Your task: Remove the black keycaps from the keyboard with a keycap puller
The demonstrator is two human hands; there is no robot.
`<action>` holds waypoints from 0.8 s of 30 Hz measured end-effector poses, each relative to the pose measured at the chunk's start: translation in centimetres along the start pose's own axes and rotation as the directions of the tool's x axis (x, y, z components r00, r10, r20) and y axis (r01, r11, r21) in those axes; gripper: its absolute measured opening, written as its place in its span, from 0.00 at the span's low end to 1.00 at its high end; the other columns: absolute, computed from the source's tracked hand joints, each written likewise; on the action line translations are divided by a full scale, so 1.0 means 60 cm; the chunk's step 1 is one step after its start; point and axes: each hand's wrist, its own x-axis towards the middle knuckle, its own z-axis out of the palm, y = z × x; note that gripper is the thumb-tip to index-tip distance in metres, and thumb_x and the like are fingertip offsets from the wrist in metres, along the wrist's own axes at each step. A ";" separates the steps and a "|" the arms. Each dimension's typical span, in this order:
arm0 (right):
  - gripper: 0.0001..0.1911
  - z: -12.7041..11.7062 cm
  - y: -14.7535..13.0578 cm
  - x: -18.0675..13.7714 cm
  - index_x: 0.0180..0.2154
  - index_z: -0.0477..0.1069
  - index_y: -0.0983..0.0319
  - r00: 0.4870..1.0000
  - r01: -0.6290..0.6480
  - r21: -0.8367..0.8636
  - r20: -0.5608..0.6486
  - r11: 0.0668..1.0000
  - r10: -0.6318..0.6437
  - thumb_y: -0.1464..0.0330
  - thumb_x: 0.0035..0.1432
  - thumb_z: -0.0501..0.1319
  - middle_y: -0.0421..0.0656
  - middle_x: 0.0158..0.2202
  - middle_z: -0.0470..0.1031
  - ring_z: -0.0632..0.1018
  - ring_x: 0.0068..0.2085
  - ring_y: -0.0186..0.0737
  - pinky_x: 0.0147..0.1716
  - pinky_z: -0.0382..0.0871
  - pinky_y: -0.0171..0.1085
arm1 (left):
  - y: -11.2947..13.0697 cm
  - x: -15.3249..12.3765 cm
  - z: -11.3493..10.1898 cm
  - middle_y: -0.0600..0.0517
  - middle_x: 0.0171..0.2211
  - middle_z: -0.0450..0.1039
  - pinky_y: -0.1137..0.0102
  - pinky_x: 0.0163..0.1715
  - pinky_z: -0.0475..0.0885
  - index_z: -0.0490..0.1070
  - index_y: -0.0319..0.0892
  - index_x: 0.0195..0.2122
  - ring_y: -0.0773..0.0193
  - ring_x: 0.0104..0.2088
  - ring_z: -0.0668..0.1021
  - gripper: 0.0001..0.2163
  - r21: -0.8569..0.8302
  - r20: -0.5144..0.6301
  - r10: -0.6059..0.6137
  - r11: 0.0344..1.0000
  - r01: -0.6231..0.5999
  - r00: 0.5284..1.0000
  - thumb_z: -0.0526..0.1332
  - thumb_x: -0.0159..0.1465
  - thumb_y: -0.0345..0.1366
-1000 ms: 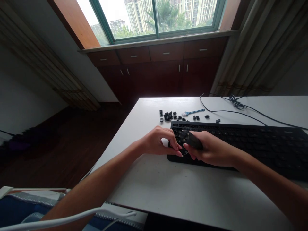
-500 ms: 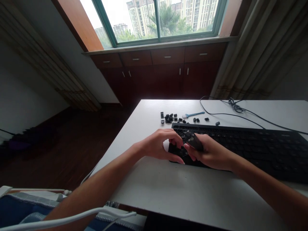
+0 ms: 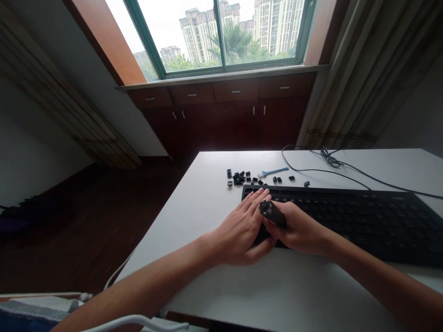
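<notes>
left hand [image 3: 241, 234] lies flat, grip wide, over the computer keyboard [image 3: 360, 216]; right hand [image 3: 302, 229] has its grip around a black tool [image 3: 276, 214].

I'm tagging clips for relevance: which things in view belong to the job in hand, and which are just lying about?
In the job:
keyboard, left hand over its left end
dark handheld tool, in the right hand
loose black keycaps, probably
blue brush, likely

Lying about:
dark pile, far left
blue fabric, lower left

two hands [image 3: 242, 233], one dark object [image 3: 275, 214], one keyboard [image 3: 353, 216], one brush [image 3: 275, 171], four drawers [image 3: 235, 95]
</notes>
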 end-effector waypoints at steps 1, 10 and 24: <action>0.06 0.001 0.002 0.000 0.32 0.67 0.61 1.000 0.018 0.004 -0.008 1.000 -0.018 0.77 0.57 0.59 0.39 0.29 0.72 0.70 0.29 0.35 0.31 0.66 0.34 | 0.001 0.000 0.000 0.31 0.71 0.48 0.44 0.71 0.55 0.42 0.31 0.71 0.41 0.72 0.52 0.38 0.001 -0.003 -0.003 1.000 0.003 1.000 0.59 0.66 0.41; 0.08 -0.001 0.004 0.007 0.29 0.64 0.61 1.000 0.012 0.030 -0.022 0.999 -0.011 0.76 0.58 0.59 0.38 0.28 0.69 0.68 0.30 0.35 0.34 0.65 0.35 | 0.001 0.004 -0.018 0.36 0.70 0.53 0.49 0.71 0.56 0.47 0.35 0.69 0.46 0.71 0.56 0.31 -0.054 0.037 0.006 0.999 -0.004 0.999 0.57 0.68 0.37; 0.05 -0.019 -0.014 0.003 0.33 0.70 0.62 0.993 -0.112 -0.079 0.023 0.990 0.115 0.76 0.55 0.59 0.39 0.31 0.73 0.71 0.31 0.36 0.30 0.63 0.33 | -0.064 -0.001 -0.061 0.45 0.42 0.80 0.62 0.47 0.75 0.78 0.44 0.44 0.58 0.42 0.80 0.10 -0.160 -0.036 0.224 0.961 -0.227 0.974 0.69 0.62 0.38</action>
